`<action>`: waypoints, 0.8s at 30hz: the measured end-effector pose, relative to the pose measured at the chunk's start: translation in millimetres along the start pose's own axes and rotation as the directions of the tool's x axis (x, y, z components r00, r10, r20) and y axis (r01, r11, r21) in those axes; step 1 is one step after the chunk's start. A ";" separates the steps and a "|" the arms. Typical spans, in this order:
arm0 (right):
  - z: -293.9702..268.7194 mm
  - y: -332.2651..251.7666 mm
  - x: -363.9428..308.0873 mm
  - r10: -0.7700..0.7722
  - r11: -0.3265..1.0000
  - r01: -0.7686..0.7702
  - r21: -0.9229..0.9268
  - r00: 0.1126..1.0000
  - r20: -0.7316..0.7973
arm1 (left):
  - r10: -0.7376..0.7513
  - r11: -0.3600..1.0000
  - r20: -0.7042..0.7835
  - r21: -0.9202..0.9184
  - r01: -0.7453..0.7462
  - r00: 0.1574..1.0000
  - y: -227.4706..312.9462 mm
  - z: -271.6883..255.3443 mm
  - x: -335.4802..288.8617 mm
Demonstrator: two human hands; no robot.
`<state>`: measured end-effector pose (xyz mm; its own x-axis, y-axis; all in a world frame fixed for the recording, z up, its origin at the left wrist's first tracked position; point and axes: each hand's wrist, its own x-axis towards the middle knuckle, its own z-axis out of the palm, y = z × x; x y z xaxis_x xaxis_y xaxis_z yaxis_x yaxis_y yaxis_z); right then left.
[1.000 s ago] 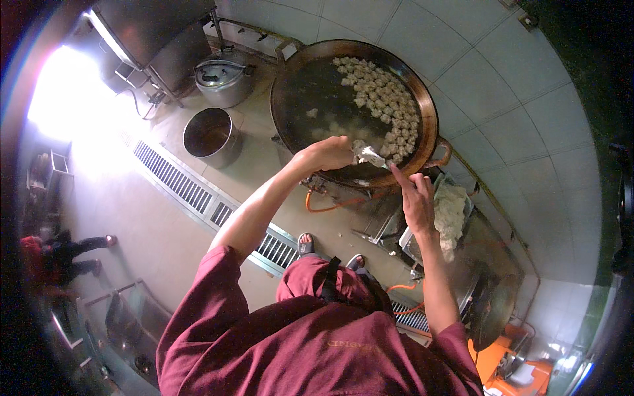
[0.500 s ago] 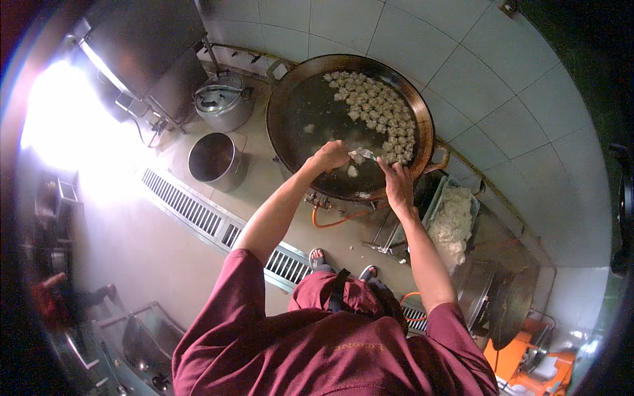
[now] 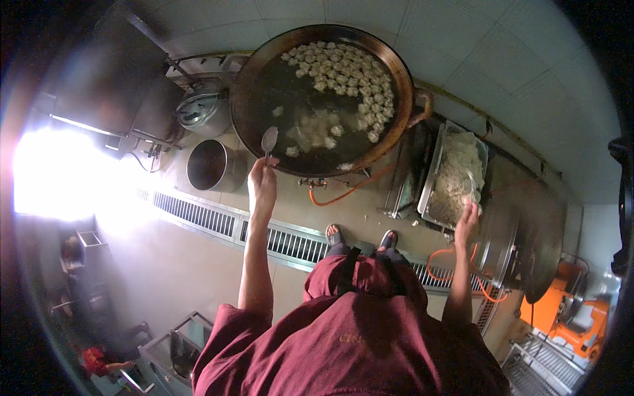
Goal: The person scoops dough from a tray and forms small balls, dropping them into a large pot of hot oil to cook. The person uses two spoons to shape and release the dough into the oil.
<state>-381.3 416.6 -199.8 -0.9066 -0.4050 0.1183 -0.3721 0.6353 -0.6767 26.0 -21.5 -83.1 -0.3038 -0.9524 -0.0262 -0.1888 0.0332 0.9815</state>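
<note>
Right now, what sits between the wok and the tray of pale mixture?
Head view: the wok's loop handle juts into the gap; dark metal framework lies beside the tray, exact kind unclear.

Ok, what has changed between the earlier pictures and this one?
The right hand has swung right from over the pan to the tray of pale mixture; the left hand, holding a spoon, has shifted left to the pan's near rim. The pale clumps remain along the pan's far right side.
</note>
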 end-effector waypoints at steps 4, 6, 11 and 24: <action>-15.8 194.7 -39.2 0.143 0.984 -0.152 -0.099 0.986 -0.087 | -0.202 0.971 0.026 0.135 0.197 0.979 8.0 29.6 -48.9; -39.9 249.4 -74.0 0.357 0.929 -0.359 -0.086 0.933 -0.042 | -0.344 0.916 0.066 0.244 0.319 0.937 14.3 63.9 -71.4; -38.3 266.3 -85.6 0.127 0.980 -0.144 -0.138 0.984 -0.128 | -0.379 0.924 0.391 0.208 0.320 0.839 41.4 153.3 -118.9; 12.1 255.0 48.7 0.362 0.894 -0.343 -0.289 0.932 0.015 | -0.608 0.758 0.352 0.524 0.389 0.712 78.0 292.0 -192.2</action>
<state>-517.9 551.0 -375.3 -0.9769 -0.1567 -0.1455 -0.0790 0.8967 -0.4356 -202.9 252.7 -56.9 -0.4297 -0.5915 -0.6823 -0.7507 -0.1860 0.6339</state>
